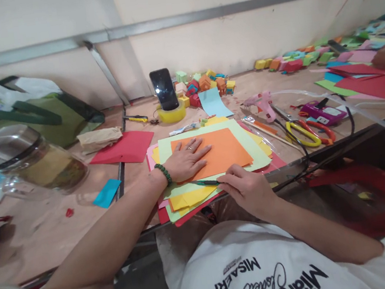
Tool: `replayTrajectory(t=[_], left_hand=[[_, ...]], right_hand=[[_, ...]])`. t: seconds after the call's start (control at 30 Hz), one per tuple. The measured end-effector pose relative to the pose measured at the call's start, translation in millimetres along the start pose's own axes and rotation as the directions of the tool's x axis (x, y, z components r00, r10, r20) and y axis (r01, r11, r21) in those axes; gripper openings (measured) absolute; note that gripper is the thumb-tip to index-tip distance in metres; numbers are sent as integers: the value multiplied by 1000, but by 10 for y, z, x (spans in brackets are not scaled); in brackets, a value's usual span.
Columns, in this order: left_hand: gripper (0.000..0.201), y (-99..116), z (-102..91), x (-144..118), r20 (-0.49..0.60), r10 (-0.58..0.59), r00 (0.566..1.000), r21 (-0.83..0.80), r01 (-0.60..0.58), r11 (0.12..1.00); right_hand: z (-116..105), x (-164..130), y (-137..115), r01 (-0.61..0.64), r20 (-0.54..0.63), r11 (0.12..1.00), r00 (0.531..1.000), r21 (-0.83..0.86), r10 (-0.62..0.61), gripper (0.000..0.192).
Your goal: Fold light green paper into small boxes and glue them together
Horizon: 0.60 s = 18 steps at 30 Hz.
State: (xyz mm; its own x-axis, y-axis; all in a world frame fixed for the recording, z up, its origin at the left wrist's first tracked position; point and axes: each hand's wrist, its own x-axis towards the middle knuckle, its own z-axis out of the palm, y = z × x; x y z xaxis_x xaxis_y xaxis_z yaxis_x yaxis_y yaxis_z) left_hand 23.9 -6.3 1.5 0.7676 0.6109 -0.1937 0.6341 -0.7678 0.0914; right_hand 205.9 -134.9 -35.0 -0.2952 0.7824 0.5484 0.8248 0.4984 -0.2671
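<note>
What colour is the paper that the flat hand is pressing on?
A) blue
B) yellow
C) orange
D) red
C: the left hand lies flat, fingers spread, on the orange sheet at the top of the paper stack, while the right hand holds a dark pen at its near edge.

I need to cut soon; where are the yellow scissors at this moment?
The yellow scissors lie on the table, right of the paper stack, beside the orange-handled scissors.

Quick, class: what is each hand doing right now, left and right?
Left hand: open, pressed flat on the orange sheet.
Right hand: closed on a dark pen, its tip at the sheet's near edge.
</note>
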Motion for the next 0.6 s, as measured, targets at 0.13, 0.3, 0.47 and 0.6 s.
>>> replayTrajectory(t=[0.13,0.3,0.47,0.6], left_hand=[[56,7,-14,-6,10,-5,1000,-21,6,1000],[55,4,-24,4,25,-14,1000,-87,16,996],[64,-33,-66,-80,-30,-23,999,-204,17,979],[88,-33,-84,-169,-121,-76,990,-164,55,985]], right_hand=[[41,58,-42,12,-3,1000,1000,12,-12,25],[112,32,-102,25,7,996,1000,91,-26,24],[6,-172,91,-2,57,982,998,190,-9,19],[-250,-169,642,-231,-205,972,954,-32,220,23]])
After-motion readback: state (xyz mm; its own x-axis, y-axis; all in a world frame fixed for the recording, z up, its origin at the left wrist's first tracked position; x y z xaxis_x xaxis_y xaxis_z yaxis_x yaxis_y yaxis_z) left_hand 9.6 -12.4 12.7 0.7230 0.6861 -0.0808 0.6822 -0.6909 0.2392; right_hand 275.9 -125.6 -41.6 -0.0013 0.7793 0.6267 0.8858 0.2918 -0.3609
